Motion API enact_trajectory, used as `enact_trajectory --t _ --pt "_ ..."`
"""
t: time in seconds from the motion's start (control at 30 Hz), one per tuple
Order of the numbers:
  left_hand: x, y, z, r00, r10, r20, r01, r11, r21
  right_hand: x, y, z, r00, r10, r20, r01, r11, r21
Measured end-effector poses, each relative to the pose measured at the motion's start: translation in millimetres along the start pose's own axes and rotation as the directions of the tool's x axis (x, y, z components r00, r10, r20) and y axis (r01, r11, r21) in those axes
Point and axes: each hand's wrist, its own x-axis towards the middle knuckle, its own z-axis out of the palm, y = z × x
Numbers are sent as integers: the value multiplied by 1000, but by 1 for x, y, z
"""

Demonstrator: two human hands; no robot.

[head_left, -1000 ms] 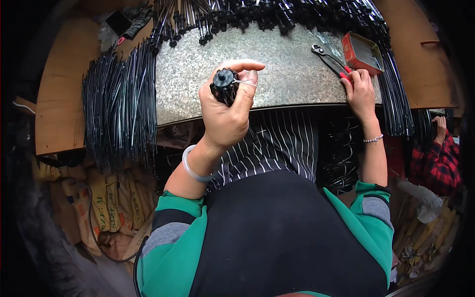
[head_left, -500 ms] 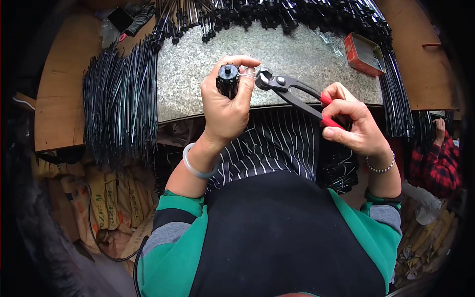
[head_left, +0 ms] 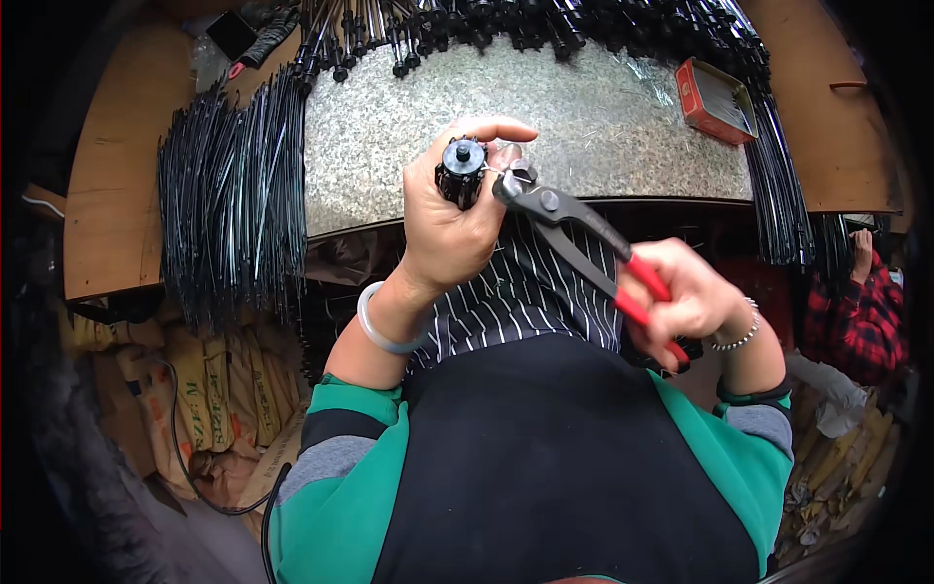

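My left hand (head_left: 443, 214) is closed round a black cylindrical part (head_left: 462, 161), its ribbed side and central stub facing up. A thin pale wire runs from the part to the jaws of the red-handled end-cutting pincers (head_left: 584, 229), close to my left thumb. My right hand (head_left: 681, 297) grips the pincers by their red handles and is a little blurred. Whether the jaws are fully shut on the wire cannot be made out.
A speckled grey work surface (head_left: 389, 127) lies beyond my hands. Bundles of long black rods hang over its left edge (head_left: 233, 195) and right edge (head_left: 778, 185); more lie at the back (head_left: 525, 24). A red box (head_left: 715, 102) holds thin pins. Another person's plaid sleeve (head_left: 861, 331) shows far right.
My right hand has swung the pincers' handles down towards me and closed more fully round them. The jaws dropped slightly; my left hand and the black part shifted slightly right.
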Motion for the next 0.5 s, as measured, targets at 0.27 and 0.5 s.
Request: enact_trajectory --t 0.27,0.5 --pt "-2 8 -2 990 -140 23 142 987 -77 9 12 4 754 -656 -40 179 265 -948" --pt "-4 11 0 989 -147 25 148 988 -37 4 -1 10 955 -232 -184 44 726 -686"
